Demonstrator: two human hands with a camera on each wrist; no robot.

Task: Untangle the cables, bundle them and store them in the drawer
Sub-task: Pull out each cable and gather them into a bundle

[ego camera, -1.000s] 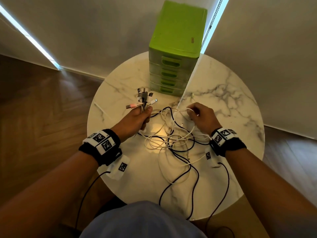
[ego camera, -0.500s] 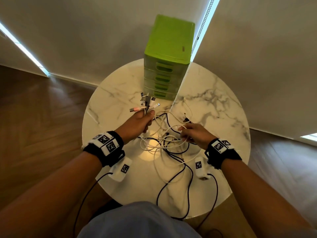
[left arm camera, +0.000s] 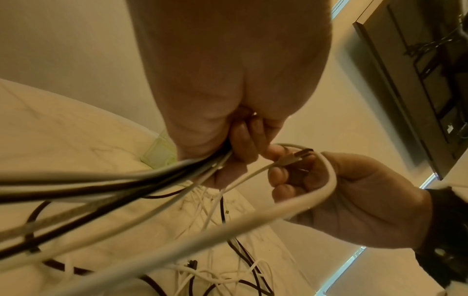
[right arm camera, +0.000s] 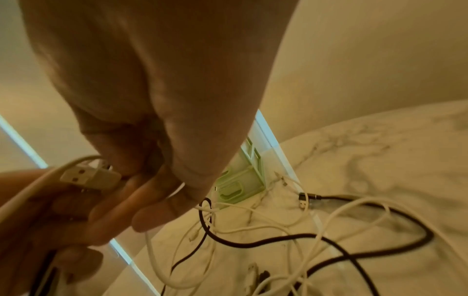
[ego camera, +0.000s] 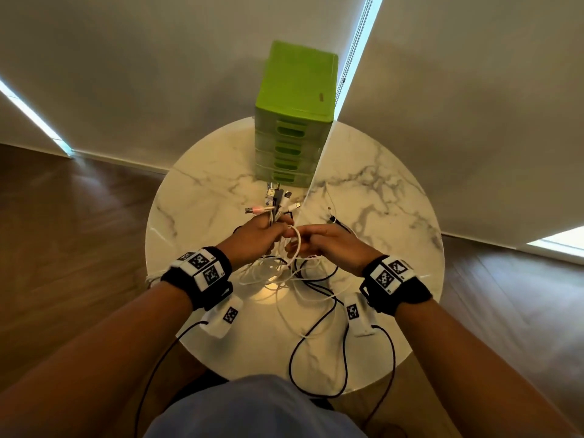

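My left hand (ego camera: pixel 257 237) grips a bunch of cable ends (ego camera: pixel 275 203), whose plugs stick up past its fingers. From it several white and black cables (left arm camera: pixel 106 188) run down to a loose tangle (ego camera: pixel 294 279) on the round marble table (ego camera: pixel 202 197). My right hand (ego camera: pixel 328 245) is right beside the left and pinches a white USB plug (right arm camera: pixel 88 177) on a thick white cable (left arm camera: pixel 326 180) that loops between both hands. The green drawer unit (ego camera: pixel 295 121) stands at the table's far edge with all its drawers closed.
A black cable with a metal plug (right arm camera: pixel 309 198) lies loose on the marble to the right of my hands. Black wires from the wrist cameras (ego camera: pixel 319 352) hang over the table's near edge. Pale walls stand behind the table and wood floor (ego camera: pixel 63 232) surrounds it.
My right hand has come up from the tangle and moved left to meet the left hand, bringing a white cable's plug with it. The left hand has kept its hold on the bunch.
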